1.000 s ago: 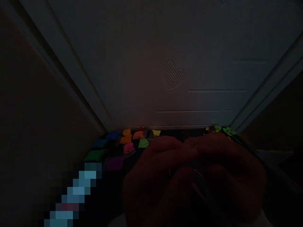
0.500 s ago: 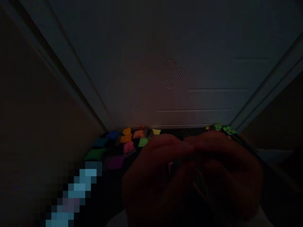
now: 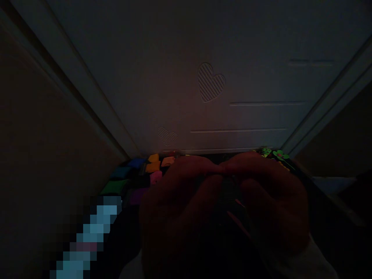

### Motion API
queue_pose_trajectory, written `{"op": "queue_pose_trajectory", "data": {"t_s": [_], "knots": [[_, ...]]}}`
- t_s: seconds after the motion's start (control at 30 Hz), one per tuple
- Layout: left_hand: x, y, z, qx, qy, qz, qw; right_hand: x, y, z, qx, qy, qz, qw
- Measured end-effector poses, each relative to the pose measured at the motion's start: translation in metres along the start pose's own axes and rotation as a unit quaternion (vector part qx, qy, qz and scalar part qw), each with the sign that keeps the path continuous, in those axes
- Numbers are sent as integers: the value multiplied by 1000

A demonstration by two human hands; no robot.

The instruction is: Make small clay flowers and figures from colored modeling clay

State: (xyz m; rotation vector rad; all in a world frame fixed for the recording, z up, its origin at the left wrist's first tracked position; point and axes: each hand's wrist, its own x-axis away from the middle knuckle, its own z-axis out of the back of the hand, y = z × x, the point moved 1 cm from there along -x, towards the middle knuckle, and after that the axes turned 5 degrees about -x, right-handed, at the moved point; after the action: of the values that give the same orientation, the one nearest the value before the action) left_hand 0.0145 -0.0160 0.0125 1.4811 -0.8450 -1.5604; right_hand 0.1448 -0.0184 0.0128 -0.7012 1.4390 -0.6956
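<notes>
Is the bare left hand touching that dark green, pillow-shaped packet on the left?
Apart. The head view shows it: the left hand is to the right of the green packet, with a purple, squarish packet visible between them.

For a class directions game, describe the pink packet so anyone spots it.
Start at the big pale panel with heart shapes. At its foot, toward the picture's left, lie coloured packets. Just left of the left hand, below the orange packets and above the purple packet, is the pink packet, the only pink one showing there.
</notes>
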Motion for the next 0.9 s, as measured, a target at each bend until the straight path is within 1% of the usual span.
{"op": "queue_pose_trajectory", "data": {"t_s": [0.1,0.27,0.5,0.6,0.73,0.83,0.9], "knots": [[0,1,0,-1,-5,0,1000,0,-1,1,0,-9,-3,1000],[0,4,-2,35,-15,-4,999,1,-3,2,8,-20,0,1000],[0,8,-3,10,22,-16,1000,-1,-4,3,20,-16,25,999],[1,9,-4,6,31,-28,999,0,-2,3,8,-7,33,999],[2,8,-4,14,22,-43,999,1,-1,2,-13,0,26,1000],[2,5,-4,17,16,-54,998,2,-1,1,-39,-11,21,999],[1,3,-3,6,18,-59,998,2,0,1,-73,-17,3,997]]}}
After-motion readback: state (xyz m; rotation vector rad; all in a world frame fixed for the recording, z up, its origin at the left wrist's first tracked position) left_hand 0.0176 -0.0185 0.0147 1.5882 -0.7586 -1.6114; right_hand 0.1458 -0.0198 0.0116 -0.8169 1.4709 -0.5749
